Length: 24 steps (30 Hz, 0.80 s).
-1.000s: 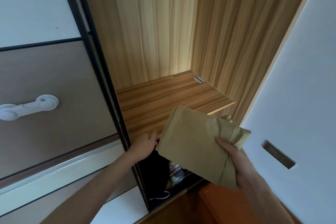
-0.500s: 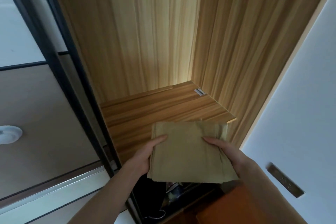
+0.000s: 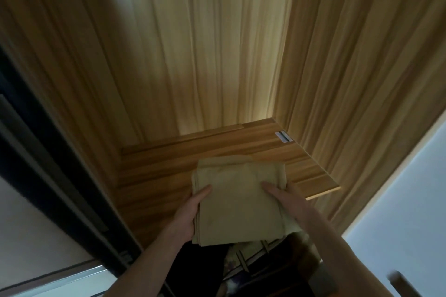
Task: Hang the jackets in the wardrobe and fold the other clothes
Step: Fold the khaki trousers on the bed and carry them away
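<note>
The folded khaki garment (image 3: pixel 239 202) has moved forward since half a second ago: its far half now lies over the wooden wardrobe shelf (image 3: pixel 156 176), while its near edge overhangs the shelf's front. The left hand (image 3: pixel 190 212) grips its left edge, thumb on top; the right hand (image 3: pixel 287 202) clamps its right edge the same way, fingers hidden underneath. The view has tilted closer, so the sliding door frame (image 3: pixel 48 152) fills more of the left.
</note>
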Motion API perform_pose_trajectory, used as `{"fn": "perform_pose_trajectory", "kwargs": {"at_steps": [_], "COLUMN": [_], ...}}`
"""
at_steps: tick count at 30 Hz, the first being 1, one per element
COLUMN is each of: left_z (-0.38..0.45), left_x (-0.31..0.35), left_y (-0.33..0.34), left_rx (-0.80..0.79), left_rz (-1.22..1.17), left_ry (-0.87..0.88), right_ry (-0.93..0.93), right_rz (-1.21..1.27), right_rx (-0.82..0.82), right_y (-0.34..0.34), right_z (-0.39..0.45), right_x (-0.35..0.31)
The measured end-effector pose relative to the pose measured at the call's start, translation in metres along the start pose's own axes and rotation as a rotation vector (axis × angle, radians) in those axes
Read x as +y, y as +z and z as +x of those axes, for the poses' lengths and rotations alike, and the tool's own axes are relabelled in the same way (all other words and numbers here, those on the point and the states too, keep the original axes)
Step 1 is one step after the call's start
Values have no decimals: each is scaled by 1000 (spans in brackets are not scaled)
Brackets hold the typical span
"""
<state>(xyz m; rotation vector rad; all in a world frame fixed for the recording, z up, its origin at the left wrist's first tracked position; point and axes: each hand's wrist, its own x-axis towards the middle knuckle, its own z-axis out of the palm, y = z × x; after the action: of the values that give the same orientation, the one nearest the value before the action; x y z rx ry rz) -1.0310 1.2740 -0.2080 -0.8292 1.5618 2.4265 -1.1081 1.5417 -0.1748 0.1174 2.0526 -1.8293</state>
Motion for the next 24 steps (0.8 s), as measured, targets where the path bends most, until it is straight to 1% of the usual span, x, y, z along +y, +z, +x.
{"fn": "perform_pose_trajectory", "kwargs": {"at_steps": [4,11,13,16,20,22,24], "left_z": [38,88,99,112,116,117,115], "left_x": [0,-7,-11,-18,-23,-26,-29], "left_y": [-4,-17,-19,-22,-19,-15,-10], "left_rx": [125,310,342,344,369,433,531], "left_rz": [-21,52,71,125,297,464,681], "left_ry": [46,70,51,63,143,202,226], "right_ry": [-75,-45,-48,-67,-83,-106,-158], "right_rz": [-51,-154,-186,-294,-459,-485,-451], "right_rx": [-72,-91,-103,-91,-39,-33,-44], "right_y": [11,29,33,38,42,42,43], "right_z": [56,137,151,167,174,174,173], "right_x": [6,30,34,39,46,51,55]}}
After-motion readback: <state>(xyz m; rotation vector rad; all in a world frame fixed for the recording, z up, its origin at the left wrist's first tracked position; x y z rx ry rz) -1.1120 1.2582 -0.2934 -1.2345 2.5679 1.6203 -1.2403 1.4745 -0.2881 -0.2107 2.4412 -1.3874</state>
